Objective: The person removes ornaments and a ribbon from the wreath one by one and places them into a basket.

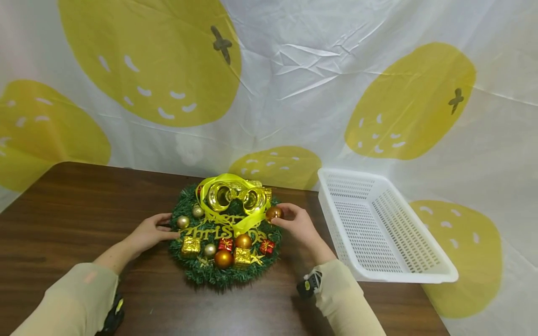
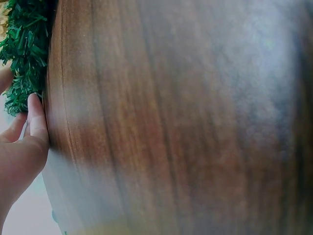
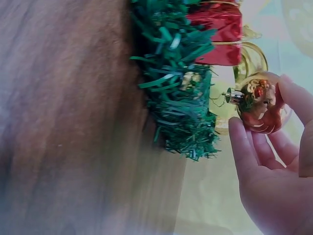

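A green Christmas wreath (image 1: 210, 278) lies on the brown table, dressed with gold bells (image 1: 220, 196), a yellow ribbon (image 1: 256, 218), small wrapped gift boxes (image 1: 191, 246), baubles (image 1: 224, 259) and gold lettering. At its left edge, my left hand (image 1: 147, 235) grips the greenery between thumb and fingers. My right hand (image 1: 300, 226) pinches a shiny copper-coloured bauble (image 1: 274, 213) over the wreath's right edge. In the right wrist view this bauble (image 3: 264, 105) sits between thumb and fingertips, its metal cap and wire loop turned toward the wreath (image 3: 181, 107).
To the right of the wreath stands a white perforated plastic basket (image 1: 346, 238). Behind the table (image 1: 105, 200) hangs a white cloth (image 1: 290, 116) printed with large yellow fruit. Both wrists wear dark devices.
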Demonstrator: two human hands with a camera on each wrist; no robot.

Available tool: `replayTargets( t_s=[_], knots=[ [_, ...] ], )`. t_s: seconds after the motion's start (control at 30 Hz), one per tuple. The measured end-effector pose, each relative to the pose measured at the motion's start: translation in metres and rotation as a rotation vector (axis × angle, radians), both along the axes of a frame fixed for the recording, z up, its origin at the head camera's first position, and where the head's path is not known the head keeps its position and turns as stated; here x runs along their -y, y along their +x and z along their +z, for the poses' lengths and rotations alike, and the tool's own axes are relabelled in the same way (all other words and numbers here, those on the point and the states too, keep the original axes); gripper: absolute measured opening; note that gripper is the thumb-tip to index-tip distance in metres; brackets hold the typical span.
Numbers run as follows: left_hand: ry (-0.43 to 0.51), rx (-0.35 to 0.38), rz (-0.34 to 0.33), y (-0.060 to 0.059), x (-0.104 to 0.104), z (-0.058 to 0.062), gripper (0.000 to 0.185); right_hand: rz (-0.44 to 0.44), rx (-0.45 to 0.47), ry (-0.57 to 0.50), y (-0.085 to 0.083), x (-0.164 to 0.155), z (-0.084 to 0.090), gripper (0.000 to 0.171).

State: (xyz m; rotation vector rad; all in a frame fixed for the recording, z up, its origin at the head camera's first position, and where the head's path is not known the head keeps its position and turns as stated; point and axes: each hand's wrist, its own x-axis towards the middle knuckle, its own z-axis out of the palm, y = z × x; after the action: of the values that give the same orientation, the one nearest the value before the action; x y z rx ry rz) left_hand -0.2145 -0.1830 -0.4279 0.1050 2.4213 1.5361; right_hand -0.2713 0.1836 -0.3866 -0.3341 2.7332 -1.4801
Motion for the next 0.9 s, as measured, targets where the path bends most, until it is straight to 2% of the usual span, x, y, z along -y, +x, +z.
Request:
replayTargets(
  t_s=[0.43, 0.9],
  knots=[
    [-0.008, -0.006, -0.002, 0.000, 0.000, -0.002, 0.085, -0.049, 0.041, -0.064, -0.007, -0.006, 0.014, 0.047],
    [-0.007, 0.000, -0.003, -0.002, 0.001, -0.003, 0.086, -0.089, 0.060, -0.118, -0.012, -0.012, 0.038, 0.050]
  ],
)
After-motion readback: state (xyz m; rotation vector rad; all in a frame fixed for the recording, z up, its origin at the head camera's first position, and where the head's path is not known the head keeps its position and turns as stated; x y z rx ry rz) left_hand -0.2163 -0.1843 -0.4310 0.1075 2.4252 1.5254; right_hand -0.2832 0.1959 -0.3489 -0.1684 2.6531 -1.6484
